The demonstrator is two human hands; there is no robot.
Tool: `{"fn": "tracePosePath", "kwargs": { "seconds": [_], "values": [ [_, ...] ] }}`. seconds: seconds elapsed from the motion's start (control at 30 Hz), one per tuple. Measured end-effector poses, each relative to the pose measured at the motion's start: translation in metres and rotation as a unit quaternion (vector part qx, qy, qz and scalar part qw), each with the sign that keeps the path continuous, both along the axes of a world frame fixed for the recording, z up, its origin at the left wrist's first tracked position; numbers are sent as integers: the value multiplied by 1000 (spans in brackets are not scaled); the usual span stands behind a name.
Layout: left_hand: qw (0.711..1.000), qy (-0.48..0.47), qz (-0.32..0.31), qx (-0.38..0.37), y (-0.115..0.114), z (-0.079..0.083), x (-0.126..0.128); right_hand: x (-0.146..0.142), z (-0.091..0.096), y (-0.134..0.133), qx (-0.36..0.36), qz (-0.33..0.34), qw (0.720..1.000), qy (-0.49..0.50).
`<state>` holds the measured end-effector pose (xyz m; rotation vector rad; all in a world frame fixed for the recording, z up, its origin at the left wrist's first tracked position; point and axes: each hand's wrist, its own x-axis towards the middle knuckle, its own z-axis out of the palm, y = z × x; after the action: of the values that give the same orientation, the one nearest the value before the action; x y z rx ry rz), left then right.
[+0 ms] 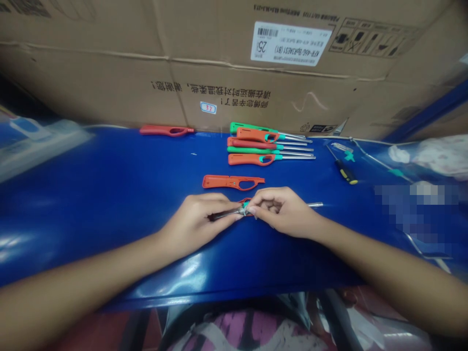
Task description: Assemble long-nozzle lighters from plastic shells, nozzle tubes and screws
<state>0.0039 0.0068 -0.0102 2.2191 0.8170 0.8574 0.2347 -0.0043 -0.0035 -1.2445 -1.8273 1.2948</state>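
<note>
Both of my hands meet over a partly assembled stick lighter (315, 205) lying on the blue table (109, 204). My left hand (199, 217) is closed around its dark inner part. My right hand (280, 210) pinches the middle of it, with the metal tube sticking out to the right. Just beyond my hands lies an orange lighter shell half (234, 182). Further back is a pile of several finished orange and green lighters (266, 144) with metal tubes pointing right.
A lone red shell (166, 130) lies at the back left. A yellow-and-black screwdriver (345, 171) and small green parts (349, 155) sit to the right. A large cardboard box (219, 58) walls the back. Plastic bags lie at both sides.
</note>
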Motion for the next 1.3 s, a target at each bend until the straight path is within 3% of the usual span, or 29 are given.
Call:
{"fn": "tracePosePath", "kwargs": {
  "seconds": [0.17, 0.37, 0.53, 1.3],
  "values": [
    [1000, 5, 17, 19, 1, 1, 0, 1, 0, 2, 16, 3, 1000, 6],
    [999, 7, 27, 21, 3, 2, 1, 4, 5, 6, -52, -3, 998, 34],
    [999, 10, 31, 11, 5, 0, 2, 3, 3, 7, -34, -19, 999, 30],
    [1000, 4, 16, 3, 4, -1, 4, -2, 6, 4, -81, -38, 995, 33]
  ]
}}
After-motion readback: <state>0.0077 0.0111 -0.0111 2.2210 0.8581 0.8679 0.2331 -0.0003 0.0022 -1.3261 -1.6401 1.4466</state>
